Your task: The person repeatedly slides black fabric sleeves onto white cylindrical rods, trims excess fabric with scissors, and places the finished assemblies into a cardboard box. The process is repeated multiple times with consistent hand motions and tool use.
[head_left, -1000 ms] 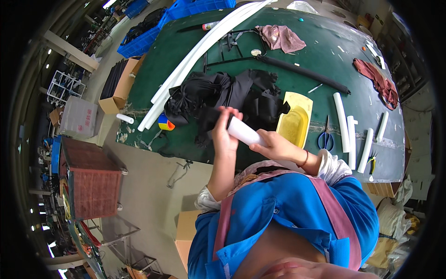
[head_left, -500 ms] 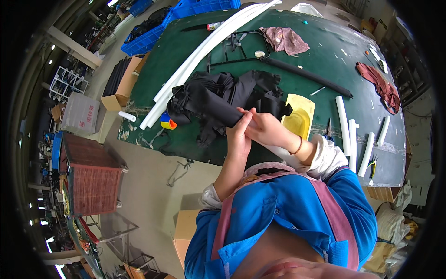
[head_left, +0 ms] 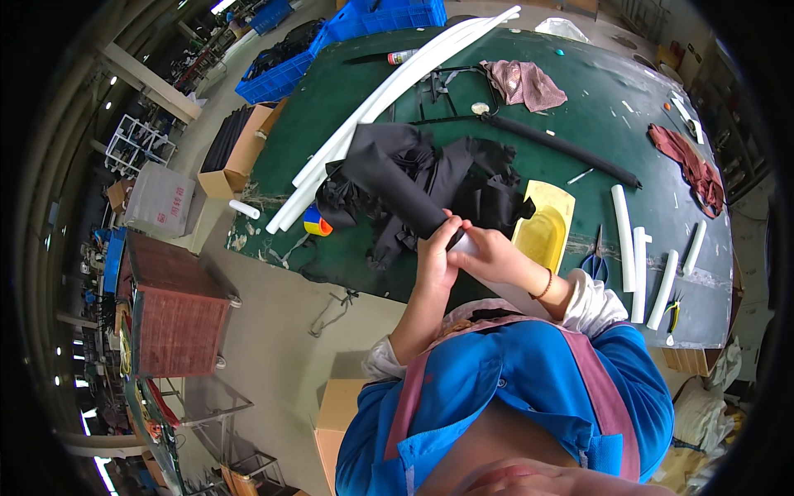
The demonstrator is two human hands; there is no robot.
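Where white foam lay bare between the hands a second ago: a smooth black fabric sleeve [head_left: 405,198] now covers most of that length, and only a short bit of the white foam tube [head_left: 466,245] shows; the hands, then apart along it, have come close together.

Left grip: the left grip [head_left: 436,255] is closed round the sleeve near its lower end, wrist raised, forearm rising from the lower edge.

Right grip: the right grip [head_left: 495,259] is closed on the white tube just beside it, thumb along the top, forearm slanting in from the right.

Sleeve: held in front of the chest, it slants up and away to the left, its far end over a crumpled heap of black fabric [head_left: 488,194] on the green tabletop [head_left: 314,99].

In the way: the right hand hides part of the white tube, and the sleeve screens part of the heap.

Right side: a yellow plastic tray [head_left: 546,217] lies near the right hand; beyond it are blue-handled scissors [head_left: 594,267], four short white foam tubes [head_left: 624,241] and yellow-and-black pliers [head_left: 674,314].

Far side: a long black-covered rod [head_left: 562,150] lies below a pinkish cloth [head_left: 533,87].

Left side: two long white foam tubes [head_left: 368,116] run diagonally; a multicoloured roll [head_left: 314,221] sits near their lower ends.
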